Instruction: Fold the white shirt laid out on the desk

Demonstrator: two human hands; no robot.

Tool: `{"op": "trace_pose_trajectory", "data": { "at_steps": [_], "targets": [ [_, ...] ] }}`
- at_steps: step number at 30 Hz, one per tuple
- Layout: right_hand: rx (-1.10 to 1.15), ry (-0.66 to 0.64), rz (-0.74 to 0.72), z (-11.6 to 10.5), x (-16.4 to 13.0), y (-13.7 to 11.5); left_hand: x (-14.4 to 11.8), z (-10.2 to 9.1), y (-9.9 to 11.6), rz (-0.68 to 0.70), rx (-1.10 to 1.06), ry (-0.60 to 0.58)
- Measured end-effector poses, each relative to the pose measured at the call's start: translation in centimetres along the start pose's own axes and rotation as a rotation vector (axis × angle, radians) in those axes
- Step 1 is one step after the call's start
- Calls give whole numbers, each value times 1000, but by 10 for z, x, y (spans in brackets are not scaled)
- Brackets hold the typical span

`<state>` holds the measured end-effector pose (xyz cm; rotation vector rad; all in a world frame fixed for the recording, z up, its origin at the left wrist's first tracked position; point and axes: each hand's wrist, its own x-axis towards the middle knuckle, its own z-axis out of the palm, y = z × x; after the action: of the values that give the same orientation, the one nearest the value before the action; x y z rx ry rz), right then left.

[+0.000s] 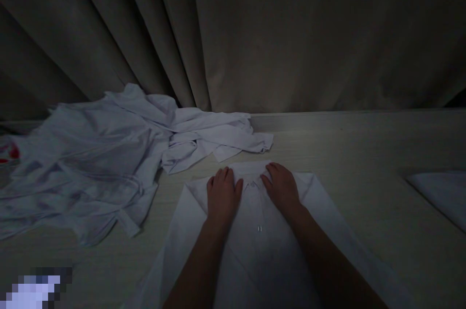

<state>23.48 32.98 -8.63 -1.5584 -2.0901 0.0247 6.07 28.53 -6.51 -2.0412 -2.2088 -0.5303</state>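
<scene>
So both hands are up at the collar [248,169] of a white shirt [251,250], which lies front up on the pale floor [364,153], under and between the forearms. The left hand [223,195] is palm down at one side of the collar, fingers a little apart and thumb out toward the middle. The right hand [282,185] mirrors it at the other side, fingers bent, thumb apart from the index. Can't tell if that one's actually pinching cloth or just pressing on it.

My guess is the matched grip is there to hold the collar straight and centred, with the button strip running down between the arms. Shoulders slope out evenly past both wrists, so it looks laid flat on purpose.

Off beyond the left hand there's a rumpled heap of white clothes [109,139], one sleeve trailing to just past the fingertips. Looks dumped there to leave working room, tbh. Well right of the right hand, a flat white cloth [444,192] sits apart, probably so it doesn't get mixed in.
</scene>
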Motion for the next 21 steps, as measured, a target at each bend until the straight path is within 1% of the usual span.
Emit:
{"op": "trace_pose_trajectory", "data": {
  "at_steps": [3, 8, 16, 21],
  "targets": [
    [-8, -15, 8, 2, 0, 1, -1, 0, 3, -13, 11, 6],
    [-48, -14, 12, -1, 0, -3, -3, 2, 7, -24, 21, 10],
    [-53, -40, 28, -4, -1, -7, -3, 4, 10, -48, 45, -20],
    [-84, -90, 28, -4, -3, -8, -4, 6, 13, -90, 58, -50]
  ]
}}
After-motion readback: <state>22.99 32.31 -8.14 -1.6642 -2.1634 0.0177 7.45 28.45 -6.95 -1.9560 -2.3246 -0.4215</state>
